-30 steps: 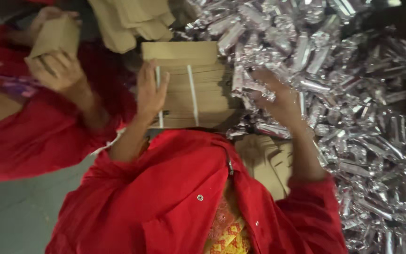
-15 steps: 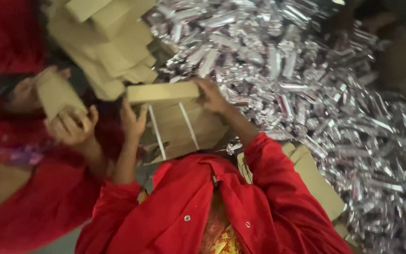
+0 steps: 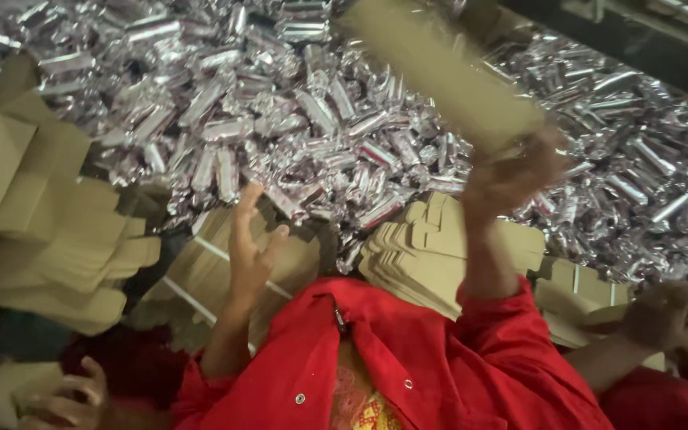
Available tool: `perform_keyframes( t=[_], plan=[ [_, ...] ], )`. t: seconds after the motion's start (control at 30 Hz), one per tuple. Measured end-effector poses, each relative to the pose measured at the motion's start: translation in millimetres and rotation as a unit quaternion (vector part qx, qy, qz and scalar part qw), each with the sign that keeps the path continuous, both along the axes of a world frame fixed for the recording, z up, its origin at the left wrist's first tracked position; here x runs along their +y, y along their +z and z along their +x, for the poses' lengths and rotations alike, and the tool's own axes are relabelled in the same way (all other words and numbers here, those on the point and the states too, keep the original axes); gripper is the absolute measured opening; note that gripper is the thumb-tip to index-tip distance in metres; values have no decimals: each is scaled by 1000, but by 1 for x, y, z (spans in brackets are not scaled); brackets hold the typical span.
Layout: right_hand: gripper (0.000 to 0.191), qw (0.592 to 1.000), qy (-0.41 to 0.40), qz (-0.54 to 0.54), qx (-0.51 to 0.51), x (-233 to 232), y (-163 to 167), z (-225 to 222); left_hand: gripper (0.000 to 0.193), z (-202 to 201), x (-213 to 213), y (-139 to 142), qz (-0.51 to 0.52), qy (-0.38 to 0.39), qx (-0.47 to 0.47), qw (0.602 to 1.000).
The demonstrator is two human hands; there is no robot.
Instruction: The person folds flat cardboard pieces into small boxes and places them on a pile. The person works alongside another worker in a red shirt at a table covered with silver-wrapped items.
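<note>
While the right hand [image 3: 511,179] is raised over the heap, its fingers are closed on the near end of a flat brown cardboard piece [image 3: 447,76], which slants up and to the far left above the silver foil packets [image 3: 280,119]. The left hand [image 3: 250,243] is open, fingers spread and pointing away, holding nothing, just at the near edge of the packets and above a strapped bundle of cardboard [image 3: 201,279]. A stack of folded cardboard blanks [image 3: 424,255] sits between the two forearms, near the red jacket [image 3: 439,366]. More cardboard boxes [image 3: 33,215] pile up at the left. Another person's hand [image 3: 73,394] shows at the near left, and another [image 3: 662,314] at the right.
</note>
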State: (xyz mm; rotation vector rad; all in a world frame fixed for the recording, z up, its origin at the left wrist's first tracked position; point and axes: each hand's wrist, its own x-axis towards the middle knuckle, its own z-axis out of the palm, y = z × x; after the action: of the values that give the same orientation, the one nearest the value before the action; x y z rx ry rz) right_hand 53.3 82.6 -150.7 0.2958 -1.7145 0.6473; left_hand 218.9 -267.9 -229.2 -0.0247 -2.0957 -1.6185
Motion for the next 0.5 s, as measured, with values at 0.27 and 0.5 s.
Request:
perform_keyframes(
  t=[0.27, 0.5],
  plan=[
    [56, 985, -27, -81, 152, 117, 101, -115, 55, -19, 33, -17, -54, -98, -60, 992],
    [52, 859, 220, -461, 17, 68, 102, -205, 41, -25, 36, -16, -64, -138, -77, 985]
  ],
)
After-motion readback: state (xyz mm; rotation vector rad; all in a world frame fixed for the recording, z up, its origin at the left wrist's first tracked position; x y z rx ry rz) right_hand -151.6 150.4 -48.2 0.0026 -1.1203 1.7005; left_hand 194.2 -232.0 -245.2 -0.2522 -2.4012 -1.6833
